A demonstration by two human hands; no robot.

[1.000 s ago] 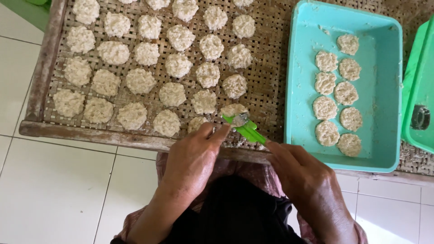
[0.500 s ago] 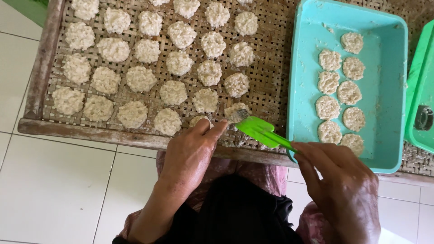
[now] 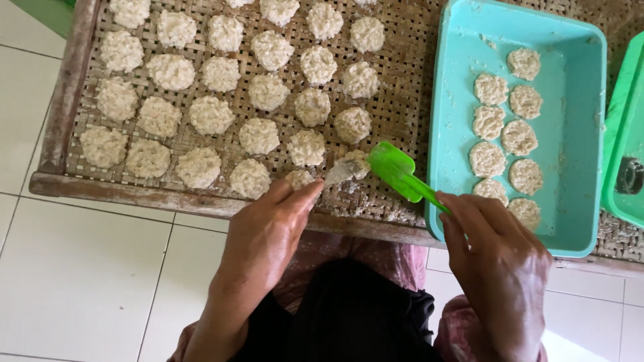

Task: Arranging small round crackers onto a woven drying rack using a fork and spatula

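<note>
Two hands work: right hand [image 3: 500, 261] grips a green spatula [image 3: 397, 173]; left hand [image 3: 268, 234] pinches a spoon [image 3: 339, 173] (rice-caked).

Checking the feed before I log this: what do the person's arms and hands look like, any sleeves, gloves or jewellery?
Both forearms are bare, with no sleeves in view. The left hand and right hand wear no gloves, and no rings, watch or bracelets show. Bits of pale, sticky residue cling to the left fingertips.

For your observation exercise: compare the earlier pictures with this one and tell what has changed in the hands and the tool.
The right hand has drawn the green spatula back to the right, off the last rice cake and towards the turquoise tub. The left hand stays at the woven tray's front edge, holding a spoon. The rows of cakes are unchanged.
</note>
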